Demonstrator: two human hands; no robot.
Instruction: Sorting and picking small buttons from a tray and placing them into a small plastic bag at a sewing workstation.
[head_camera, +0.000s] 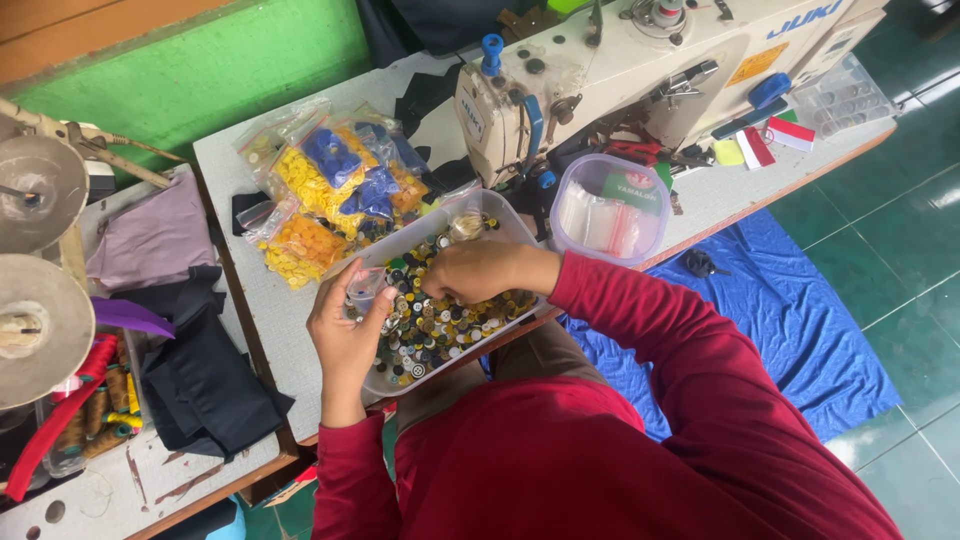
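Note:
A clear plastic tray (505, 215) full of mixed buttons (440, 330) sits at the near edge of a white table. My left hand (345, 335) holds a small clear plastic bag (364, 290) over the tray's left end. My right hand (480, 270) reaches into the buttons at the tray's middle, fingers pinched down among them. What the fingertips hold is hidden. Both arms wear red sleeves.
Several zip bags of yellow, orange and blue buttons (325, 185) lie behind the tray. A sewing machine (620, 70) stands at the back right, with a clear tub of small bags (608, 208) beside it. Dark fabric (205, 375), thread spools (95, 415) and cone stands lie left.

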